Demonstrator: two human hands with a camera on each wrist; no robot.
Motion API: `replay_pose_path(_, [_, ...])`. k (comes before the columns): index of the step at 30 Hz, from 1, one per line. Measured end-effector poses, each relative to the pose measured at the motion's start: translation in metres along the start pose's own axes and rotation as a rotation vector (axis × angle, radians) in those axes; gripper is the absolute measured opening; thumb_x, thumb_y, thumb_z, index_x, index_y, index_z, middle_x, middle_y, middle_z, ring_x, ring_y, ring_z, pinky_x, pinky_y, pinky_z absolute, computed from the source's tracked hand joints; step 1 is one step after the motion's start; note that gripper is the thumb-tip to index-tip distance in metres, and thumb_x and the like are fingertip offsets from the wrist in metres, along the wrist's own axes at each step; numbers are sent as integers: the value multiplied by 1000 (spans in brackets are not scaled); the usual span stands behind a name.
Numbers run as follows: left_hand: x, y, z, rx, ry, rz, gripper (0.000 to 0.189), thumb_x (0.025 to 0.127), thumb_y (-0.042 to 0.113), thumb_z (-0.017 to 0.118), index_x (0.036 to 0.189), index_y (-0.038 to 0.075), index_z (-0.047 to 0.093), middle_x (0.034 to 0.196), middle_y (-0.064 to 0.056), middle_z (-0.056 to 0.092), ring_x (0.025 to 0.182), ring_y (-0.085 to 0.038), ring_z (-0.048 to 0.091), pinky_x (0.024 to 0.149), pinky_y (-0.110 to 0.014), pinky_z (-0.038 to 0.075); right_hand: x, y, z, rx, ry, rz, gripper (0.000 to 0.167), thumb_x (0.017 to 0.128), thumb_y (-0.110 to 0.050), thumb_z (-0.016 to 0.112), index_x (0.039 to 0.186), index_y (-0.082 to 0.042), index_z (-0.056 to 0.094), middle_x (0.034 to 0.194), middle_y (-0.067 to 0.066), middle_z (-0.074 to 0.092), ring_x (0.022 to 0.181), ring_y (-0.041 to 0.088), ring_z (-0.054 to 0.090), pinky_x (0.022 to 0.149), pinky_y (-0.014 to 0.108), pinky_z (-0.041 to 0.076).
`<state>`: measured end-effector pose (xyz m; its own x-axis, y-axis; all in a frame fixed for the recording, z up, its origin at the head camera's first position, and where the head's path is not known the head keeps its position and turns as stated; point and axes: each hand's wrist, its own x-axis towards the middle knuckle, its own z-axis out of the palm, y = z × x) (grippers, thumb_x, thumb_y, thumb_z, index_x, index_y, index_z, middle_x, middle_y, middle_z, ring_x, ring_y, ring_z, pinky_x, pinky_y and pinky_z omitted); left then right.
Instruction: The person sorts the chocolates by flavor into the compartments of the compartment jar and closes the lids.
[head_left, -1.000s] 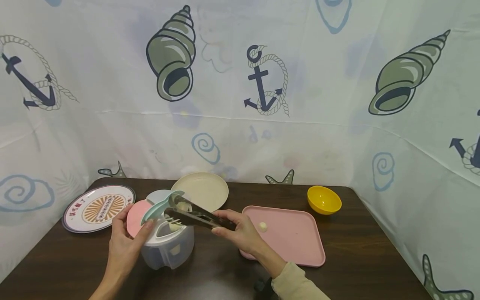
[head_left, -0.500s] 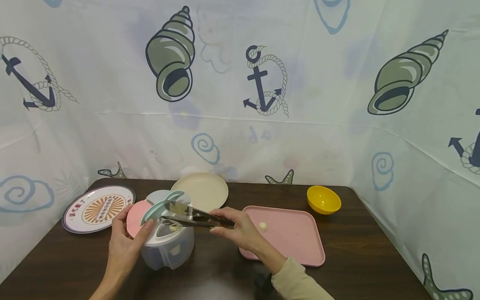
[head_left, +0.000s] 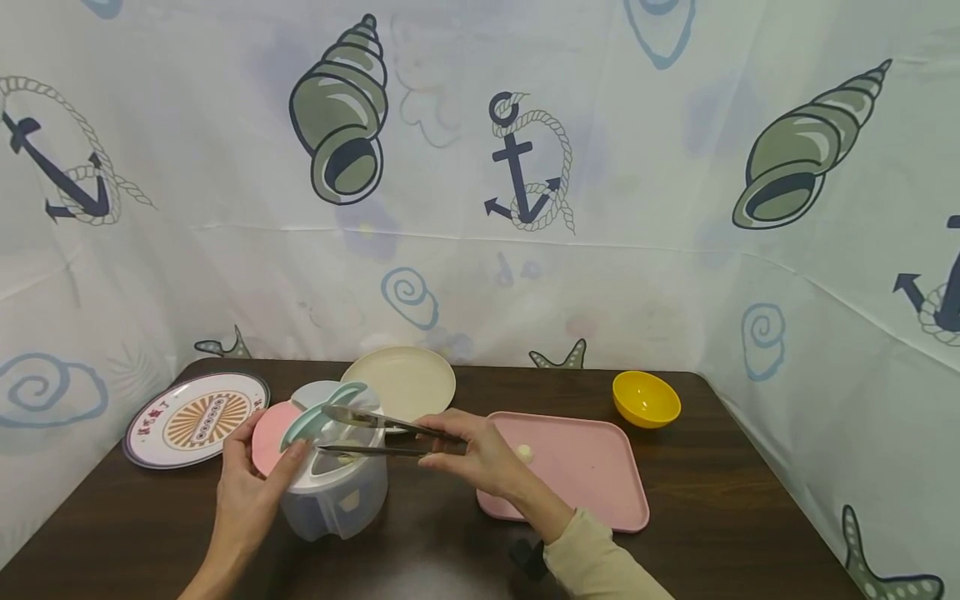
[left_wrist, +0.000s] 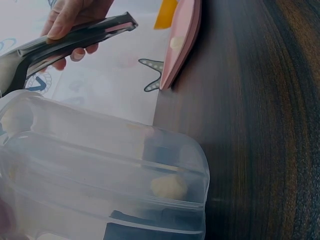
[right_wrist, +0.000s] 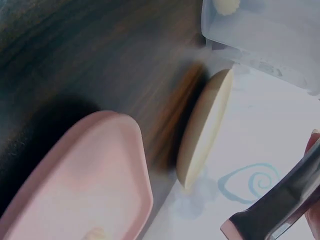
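Observation:
A round translucent food container with pink, grey and teal lids stands at centre left. My left hand grips its left side by the pink lid, the thumb against the raised teal lid. Over the uncovered compartment, my right hand holds metal tongs; their arms are spread, with nothing seen between the tips. A pale lump shows through the container's wall in the left wrist view. Another small pale piece lies on the pink tray, beside the right hand.
Behind the container is a cream plate. A white plate with a printed sunburst lies at the far left. Back right on the dark table stands a yellow bowl. A patterned cloth hangs behind the table.
The tongs' arms have spread apart, and the pale piece seen between them a second ago no longer shows there. My left hand and the container stay in place.

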<state>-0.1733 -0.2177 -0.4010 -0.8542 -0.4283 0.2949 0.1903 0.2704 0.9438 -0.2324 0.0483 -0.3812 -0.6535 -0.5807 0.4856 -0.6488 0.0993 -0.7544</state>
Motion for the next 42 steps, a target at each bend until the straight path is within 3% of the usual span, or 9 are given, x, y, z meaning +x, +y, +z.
replay_pose_path(4, [0, 0, 0, -10, -4, 7, 64, 86, 7, 64, 140, 6, 31, 122, 16, 42, 107, 4, 44, 83, -3, 35, 2, -2, -2, -15, -7, -9, 41, 76, -4, 75, 116, 0, 63, 105, 17, 63, 84, 29, 62, 76, 28, 54])
replay_pose_path(11, [-1, 0, -1, 36, 1, 0, 65, 86, 12, 65, 141, 8, 31, 123, 13, 43, 105, 7, 44, 81, -2, 35, 4, -2, -1, -27, -15, -5, 43, 76, -4, 75, 117, -2, 63, 108, 12, 64, 89, 12, 61, 80, 30, 54])
replay_pose_path(20, [-1, 0, 1, 34, 0, 13, 65, 86, 13, 66, 141, 6, 31, 127, 8, 44, 107, 7, 43, 83, -2, 34, 3, 0, -4, -44, 3, 9, 36, 80, -7, 72, 116, -4, 65, 107, 11, 65, 87, 18, 63, 76, 30, 54])
replay_pose_path(26, [-1, 0, 1, 22, 13, 22, 64, 85, 10, 66, 140, 4, 32, 124, 11, 44, 106, 6, 44, 83, -2, 35, 7, 0, -13, -45, -26, -55, 30, 83, -6, 68, 113, -2, 65, 102, 17, 65, 90, 25, 62, 78, 27, 54])
replay_pose_path(34, [0, 0, 0, 25, 1, 25, 65, 85, 10, 66, 140, 6, 31, 127, 7, 43, 109, 6, 43, 84, -2, 34, 19, -3, -19, -139, -84, -89, 29, 83, -7, 69, 112, -2, 66, 105, 10, 66, 90, 10, 59, 79, 32, 54])
replay_pose_path(38, [0, -1, 0, 30, 2, 23, 65, 85, 10, 65, 140, 5, 31, 126, 8, 43, 108, 6, 43, 84, -2, 34, 27, -3, -22, -190, -117, -147, 30, 83, -7, 70, 112, -3, 66, 107, 10, 67, 93, 16, 61, 81, 27, 51])
replay_pose_path(42, [-1, -1, 0, 34, 4, 22, 64, 86, 10, 65, 140, 5, 31, 124, 10, 43, 107, 7, 43, 83, -2, 34, 32, -5, -22, -212, -137, -167, 31, 82, -8, 71, 112, -4, 66, 107, 10, 68, 96, 19, 61, 80, 31, 50])
